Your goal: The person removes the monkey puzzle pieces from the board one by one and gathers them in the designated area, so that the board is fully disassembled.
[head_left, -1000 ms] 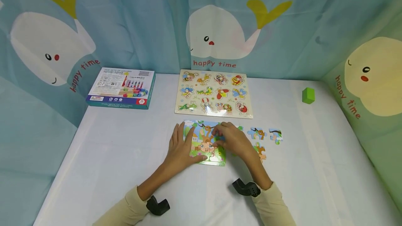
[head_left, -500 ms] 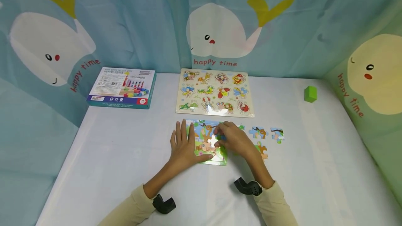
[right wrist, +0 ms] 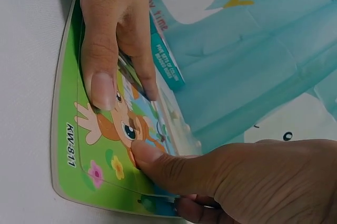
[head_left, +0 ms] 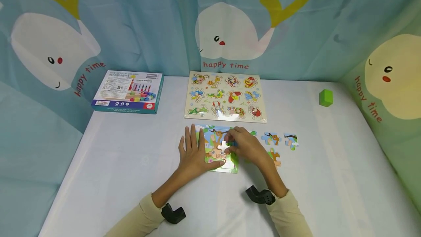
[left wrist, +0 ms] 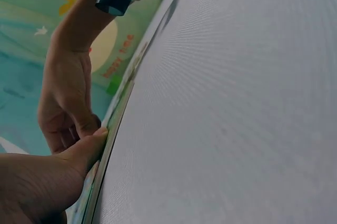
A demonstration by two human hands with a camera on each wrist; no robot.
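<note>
A jigsaw puzzle (head_left: 213,154) with a cartoon monkey picture lies in its thin green-edged board. Across the board's left side rests my left hand (head_left: 192,160), fingers spread and straight, thumb (right wrist: 102,89) pressing near the front edge. From the right, my right hand (head_left: 246,145) reaches over the board with bent fingers. Its thumb (right wrist: 147,155) lies by the monkey's eye, and thumb and fingers pinch a blue-green puzzle piece (right wrist: 158,204) at the board's right part, largely hidden by the hand. One cross-shaped piece (head_left: 223,147) beside the thumb shines white with glare.
Loose puzzle pieces lie right of the board: one with a tail (head_left: 271,139), one with a branch (head_left: 291,140), one brown (head_left: 275,157), others partly behind the right hand. Behind stand an insect peg puzzle (head_left: 227,98), a bead box (head_left: 128,92) and a green block (head_left: 326,98).
My left hand has shifted slightly right, its fingers straighter. The right hand stays at the same part of the puzzle. A piece by the right thumb now shines white.
</note>
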